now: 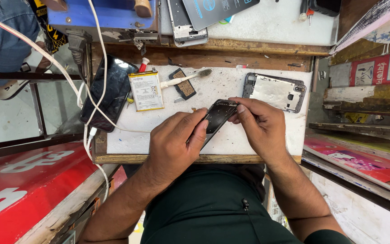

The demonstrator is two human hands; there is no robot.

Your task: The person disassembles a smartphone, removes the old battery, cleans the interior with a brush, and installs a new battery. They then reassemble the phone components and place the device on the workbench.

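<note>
Both the left hand point(177, 140) and right hand point(260, 124) grip the opened dark phone point(217, 116) with fingers closed on it, while its battery point(146, 90) and metal frame point(275, 91) already lie apart on the far side of the white mat point(231, 140).

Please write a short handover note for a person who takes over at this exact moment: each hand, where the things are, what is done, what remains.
Left hand and right hand both grip the dark phone frame above the white work mat.
On the mat: battery, brush, silver back housing. A black phone lies at its left edge.
Done: the phone is opened and the battery is out.
Left: the parts still lie apart.
</note>
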